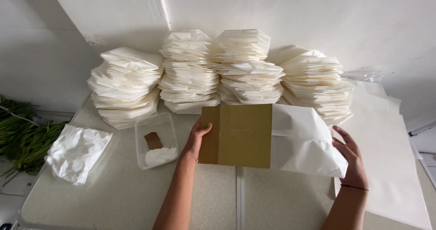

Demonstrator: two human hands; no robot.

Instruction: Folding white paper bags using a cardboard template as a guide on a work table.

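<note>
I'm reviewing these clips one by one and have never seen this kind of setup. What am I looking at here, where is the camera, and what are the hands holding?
There is no machine here: a person works with two bare hands, and the single picture comes from a camera worn on their head, looking down at a pale table. The left hand has its grip on the edge of a brown cardboard sheet. The right hand touches white paper folded around that cardboard. Against the wall stand four stacks of folded white paper packets. To the left sit a clear plastic tub with white paste and a small brown piece inside, and a crumpled white bag. Green plants lie at the far left.
</note>
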